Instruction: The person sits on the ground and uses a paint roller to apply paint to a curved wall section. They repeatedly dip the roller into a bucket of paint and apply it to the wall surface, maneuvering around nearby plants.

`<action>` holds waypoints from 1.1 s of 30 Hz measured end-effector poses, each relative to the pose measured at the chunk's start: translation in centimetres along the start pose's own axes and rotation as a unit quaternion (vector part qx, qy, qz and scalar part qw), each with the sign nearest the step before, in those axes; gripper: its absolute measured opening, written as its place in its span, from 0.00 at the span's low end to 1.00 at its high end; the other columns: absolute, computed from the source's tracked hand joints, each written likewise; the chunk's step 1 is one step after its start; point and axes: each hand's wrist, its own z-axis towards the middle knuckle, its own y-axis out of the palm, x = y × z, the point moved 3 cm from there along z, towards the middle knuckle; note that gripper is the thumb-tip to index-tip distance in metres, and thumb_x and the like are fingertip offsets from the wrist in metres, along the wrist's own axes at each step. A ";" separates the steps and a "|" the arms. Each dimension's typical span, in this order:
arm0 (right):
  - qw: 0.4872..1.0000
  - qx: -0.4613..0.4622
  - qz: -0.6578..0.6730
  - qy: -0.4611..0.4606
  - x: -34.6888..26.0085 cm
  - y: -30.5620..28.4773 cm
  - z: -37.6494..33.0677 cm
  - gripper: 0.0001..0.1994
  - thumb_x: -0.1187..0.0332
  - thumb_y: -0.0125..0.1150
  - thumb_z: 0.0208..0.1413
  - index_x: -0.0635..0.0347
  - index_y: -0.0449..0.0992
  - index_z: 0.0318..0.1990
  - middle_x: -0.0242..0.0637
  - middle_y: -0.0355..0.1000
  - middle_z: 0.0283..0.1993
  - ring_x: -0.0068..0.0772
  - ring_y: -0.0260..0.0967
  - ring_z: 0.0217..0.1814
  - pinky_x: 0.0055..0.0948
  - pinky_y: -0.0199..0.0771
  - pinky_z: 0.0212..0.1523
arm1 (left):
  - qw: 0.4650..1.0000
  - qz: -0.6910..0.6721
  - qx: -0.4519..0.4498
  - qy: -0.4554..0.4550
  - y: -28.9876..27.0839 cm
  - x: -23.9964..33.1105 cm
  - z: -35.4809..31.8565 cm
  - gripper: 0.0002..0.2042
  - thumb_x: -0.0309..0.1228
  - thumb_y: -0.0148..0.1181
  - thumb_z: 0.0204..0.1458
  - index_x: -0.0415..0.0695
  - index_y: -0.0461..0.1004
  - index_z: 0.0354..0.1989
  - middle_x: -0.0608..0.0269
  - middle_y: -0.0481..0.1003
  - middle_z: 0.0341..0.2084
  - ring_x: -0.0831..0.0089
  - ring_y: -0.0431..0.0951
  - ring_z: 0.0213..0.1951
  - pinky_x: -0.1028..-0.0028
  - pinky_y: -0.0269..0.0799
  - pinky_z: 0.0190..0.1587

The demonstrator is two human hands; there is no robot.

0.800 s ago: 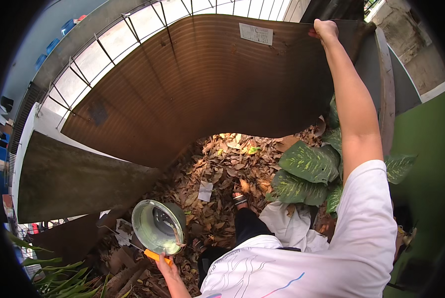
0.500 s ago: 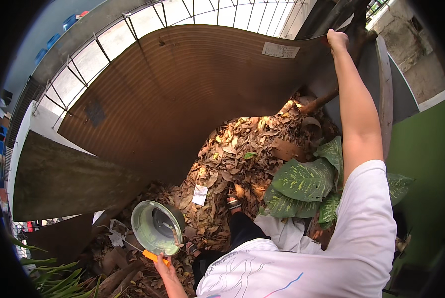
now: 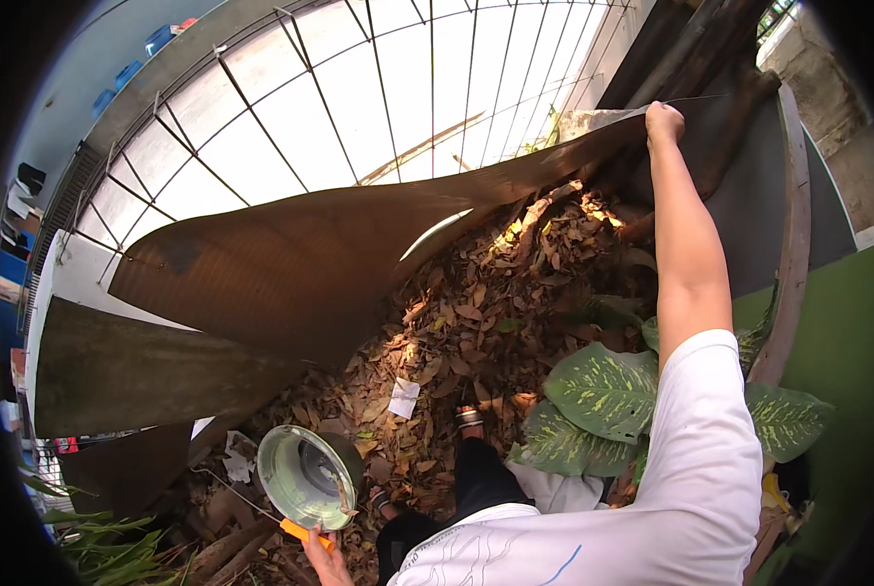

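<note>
My right hand (image 3: pixel 665 121) is at the end of a stretched-out arm, closed on the upper right corner of a large brown corrugated sheet (image 3: pixel 291 259). The sheet sweeps in a curve to the left, over the leaf litter. At the lower left, my left hand (image 3: pixel 326 559) closes around the orange handle (image 3: pixel 306 533) of a tool with a thin, bent metal rod. The same hand is at the rim of a greenish round bucket (image 3: pixel 283 469), tilted with its mouth up. Whether the fingers also grip that rim cannot be made out.
Dry leaves (image 3: pixel 476 332) cover the ground, with a white paper scrap (image 3: pixel 404 397) on them. A wire fence (image 3: pixel 378 98) runs behind the sheet. Broad variegated leaves (image 3: pixel 603 391) grow by my right arm. A tree trunk (image 3: pixel 740 127) and a green wall (image 3: pixel 828 322) stand right.
The sheet's upper edge has dropped and folded toward me, baring more fence and bright ground behind it. My right hand is still on its corner, slightly lower. My left hand keeps the orange-handled tool.
</note>
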 end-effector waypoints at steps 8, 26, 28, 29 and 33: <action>0.998 0.006 -0.052 0.015 0.8 0.6 1.4 0.17 0.63 0.51 0.51 0.68 0.82 0.34 0.57 0.78 0.43 0.52 0.77 0.49 0.42 0.74 0.54 | 1.000 0.008 -0.008 -0.002 1.3 -1.1 -0.6 0.14 0.23 0.52 0.56 0.42 0.64 0.51 0.64 0.69 0.34 0.75 0.71 0.28 0.74 0.67 0.27; 0.987 0.026 -0.111 0.111 -4.4 -2.5 1.7 0.20 0.61 0.54 0.54 0.72 0.78 0.44 0.59 0.76 0.50 0.51 0.76 0.54 0.41 0.75 0.56 | 0.999 0.036 -0.034 0.008 3.6 -1.0 -1.9 0.12 0.24 0.56 0.54 0.43 0.67 0.47 0.67 0.71 0.33 0.76 0.72 0.32 0.73 0.69 0.33; 0.990 0.007 -0.102 0.097 -5.4 -2.5 1.8 0.20 0.61 0.54 0.54 0.72 0.78 0.44 0.59 0.76 0.50 0.52 0.76 0.54 0.41 0.75 0.56 | 0.999 0.025 -0.020 0.005 4.1 -1.0 -2.4 0.12 0.24 0.56 0.55 0.43 0.68 0.47 0.67 0.71 0.33 0.76 0.72 0.31 0.74 0.68 0.31; 0.991 0.011 -0.096 0.097 -5.1 -2.1 2.0 0.20 0.61 0.54 0.54 0.72 0.78 0.44 0.60 0.75 0.50 0.53 0.76 0.54 0.41 0.75 0.57 | 1.000 0.018 -0.012 0.003 4.3 -1.1 -2.7 0.12 0.24 0.56 0.55 0.43 0.68 0.47 0.67 0.72 0.32 0.76 0.73 0.31 0.75 0.68 0.30; 0.994 0.003 -0.068 0.089 -1.5 0.8 2.8 0.20 0.60 0.54 0.54 0.71 0.79 0.43 0.59 0.76 0.50 0.54 0.75 0.53 0.40 0.74 0.57 | 1.000 -0.012 -0.015 0.017 5.2 -0.8 -3.5 0.13 0.22 0.53 0.55 0.41 0.64 0.49 0.64 0.69 0.32 0.75 0.70 0.27 0.74 0.66 0.25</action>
